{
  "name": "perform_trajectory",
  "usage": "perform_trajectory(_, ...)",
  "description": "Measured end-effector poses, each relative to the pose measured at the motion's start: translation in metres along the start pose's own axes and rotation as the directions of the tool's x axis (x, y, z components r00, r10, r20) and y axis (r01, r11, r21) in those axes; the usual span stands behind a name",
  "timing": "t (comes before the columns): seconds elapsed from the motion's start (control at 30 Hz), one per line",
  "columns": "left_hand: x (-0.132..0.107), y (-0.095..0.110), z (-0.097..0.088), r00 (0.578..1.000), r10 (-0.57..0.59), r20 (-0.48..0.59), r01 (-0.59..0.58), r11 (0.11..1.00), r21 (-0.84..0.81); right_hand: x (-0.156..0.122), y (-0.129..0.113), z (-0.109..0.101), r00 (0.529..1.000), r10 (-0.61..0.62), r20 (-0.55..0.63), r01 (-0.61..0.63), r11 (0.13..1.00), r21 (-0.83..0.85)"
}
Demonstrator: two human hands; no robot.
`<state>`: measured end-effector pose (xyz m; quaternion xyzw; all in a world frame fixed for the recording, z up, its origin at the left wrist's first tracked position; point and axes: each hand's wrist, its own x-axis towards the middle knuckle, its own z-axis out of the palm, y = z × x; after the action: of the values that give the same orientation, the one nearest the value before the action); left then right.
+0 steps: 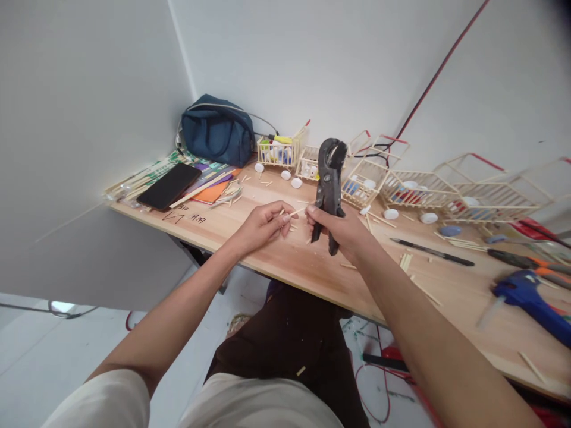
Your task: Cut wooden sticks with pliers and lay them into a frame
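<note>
My left hand (264, 223) pinches a thin wooden stick (296, 211) between thumb and fingertips, just above the wooden table (312, 273). My right hand (341, 230) is wrapped round the handles of black cutting pliers (330, 184), held upright with the jaws at the top. The stick's free end points towards my right hand and the pliers' handles. Both hands hover close together over the table's near middle.
Several small stick-built carts (279, 150) with white wheels stand along the back. A blue bag (217, 131), a black phone (169, 185) and coloured paper lie at the left. A black pen (432, 252), a blue glue gun (530, 297), tools and loose sticks lie at the right.
</note>
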<state>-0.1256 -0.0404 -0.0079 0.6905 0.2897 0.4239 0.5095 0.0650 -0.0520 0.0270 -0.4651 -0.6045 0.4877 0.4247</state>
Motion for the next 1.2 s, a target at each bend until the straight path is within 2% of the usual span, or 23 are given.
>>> perform_trajectory(0.13, 0.001, 0.001, 0.002, 0.999, 0.017, 0.028, -0.019, 0.997, 0.071, 0.002, 0.005, -0.002, 0.999, -0.036, -0.012, 0.034, 0.991, -0.131)
perform_trajectory(0.3, 0.001, 0.0, 0.003, 0.999, 0.017, 0.029, -0.021, 0.992, 0.122, 0.005, 0.012, -0.006, 0.999, -0.032, -0.005, 0.031, 0.993, -0.118)
perform_trajectory(0.5, 0.004, -0.002, 0.007, 0.999, -0.011, -0.048, 0.016, 0.995, 0.1, 0.01, 0.014, -0.014, 0.992, -0.129, 0.001, 0.126, 0.967, -0.223)
perform_trajectory(0.57, 0.009, -0.003, 0.009, 0.998, -0.003, -0.065, 0.008, 0.997, 0.08, 0.01, 0.013, -0.017, 0.992, -0.115, 0.043, 0.122, 0.965, -0.23)
perform_trajectory(0.63, 0.015, -0.003, 0.011, 0.999, 0.0, -0.054, 0.003, 0.998, 0.069, 0.009, 0.013, -0.02, 0.994, -0.07, 0.083, 0.084, 0.979, -0.184)
perform_trajectory(0.8, 0.028, -0.003, 0.018, 0.999, -0.046, -0.006, 0.046, 0.999, -0.018, 0.008, 0.022, -0.028, 0.996, -0.044, 0.072, 0.039, 0.996, 0.076)
perform_trajectory(0.97, 0.036, -0.004, 0.034, 0.988, -0.129, 0.08, 0.141, 0.974, -0.177, 0.012, 0.026, -0.04, 0.999, 0.0, -0.043, 0.005, 0.991, 0.136)
perform_trajectory(1.07, 0.039, -0.002, 0.042, 0.983, -0.158, 0.09, 0.175, 0.958, -0.229, 0.012, 0.023, -0.048, 0.995, 0.004, -0.098, 0.016, 0.978, 0.209)
perform_trajectory(1.2, 0.042, 0.005, 0.047, 0.981, -0.18, 0.073, 0.193, 0.937, -0.292, 0.009, 0.02, -0.052, 0.997, -0.03, -0.072, 0.043, 0.982, 0.183)
